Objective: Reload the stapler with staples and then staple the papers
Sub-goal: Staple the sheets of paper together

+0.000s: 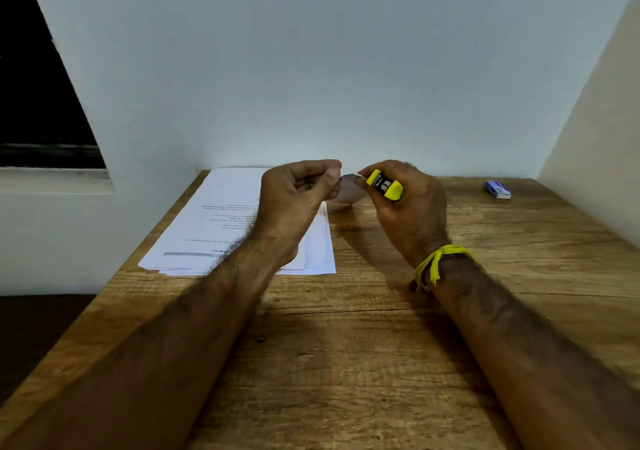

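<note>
My right hand (408,207) grips a small yellow and black stapler (384,185), held above the wooden table (346,345). My left hand (298,200) is raised beside it, thumb and forefinger pinched on a thin silvery piece (349,175) that reaches to the stapler's end; it looks like a strip of staples or the pulled-out magazine, I cannot tell which. A stack of printed white papers (221,221) lies flat on the table's far left, partly hidden by my left hand and forearm.
A small blue and white box (497,189), likely staples, lies at the far right of the table near the wall. Walls close the table at the back and right. The table's left edge drops to a dark floor.
</note>
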